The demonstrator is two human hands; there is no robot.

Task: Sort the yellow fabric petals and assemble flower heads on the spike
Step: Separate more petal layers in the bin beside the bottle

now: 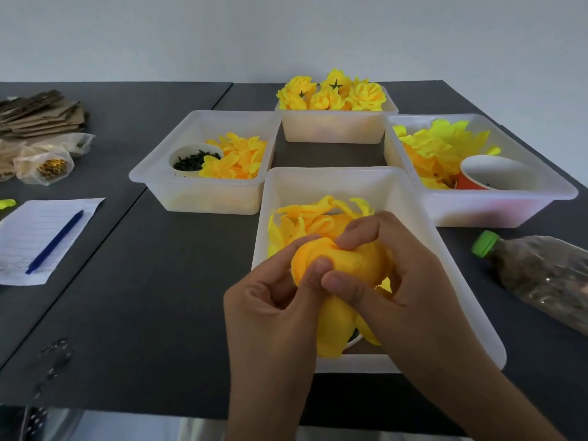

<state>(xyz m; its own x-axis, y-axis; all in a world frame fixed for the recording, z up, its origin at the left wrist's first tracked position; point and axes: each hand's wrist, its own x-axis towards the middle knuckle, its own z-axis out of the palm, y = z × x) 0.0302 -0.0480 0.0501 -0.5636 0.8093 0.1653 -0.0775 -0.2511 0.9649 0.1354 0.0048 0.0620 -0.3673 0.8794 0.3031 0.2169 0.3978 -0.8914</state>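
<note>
the flower head (337, 265) sits over the near tray (471, 316) at the bench's front edge, pinched by both the left hand (273, 307) and right hand (410, 281). looks like petal layering; no spike visible. next move likely needs another petal (305, 214) from that tray.

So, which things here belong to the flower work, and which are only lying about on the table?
Belong to the job:
- petal bundle, held by left hand and right hand
- near tub of loose petals
- left tub
- right tub
- finished flower heads

Lying about:
- paper and blue pen
- plastic bottle
- cardboard pile
</note>
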